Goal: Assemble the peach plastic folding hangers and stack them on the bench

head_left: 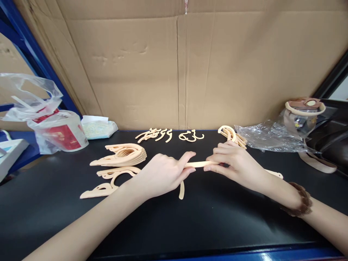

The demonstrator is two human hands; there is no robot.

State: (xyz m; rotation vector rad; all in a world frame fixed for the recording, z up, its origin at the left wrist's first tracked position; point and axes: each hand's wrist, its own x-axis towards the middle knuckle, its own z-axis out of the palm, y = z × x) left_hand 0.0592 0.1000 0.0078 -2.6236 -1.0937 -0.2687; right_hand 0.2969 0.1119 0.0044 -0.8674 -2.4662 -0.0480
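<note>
The black counter (217, 224) carries stacked beige pieces (133, 158) at left, small hooks (153, 134) along the back, a beige bundle (240, 140) at right, and crumpled clear plastic (268, 137) beside it.

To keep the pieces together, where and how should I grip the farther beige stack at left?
Probably grip the farther beige stack by its rounded bend, coming from the right: the layers nest there, while the open ends point left.
</note>
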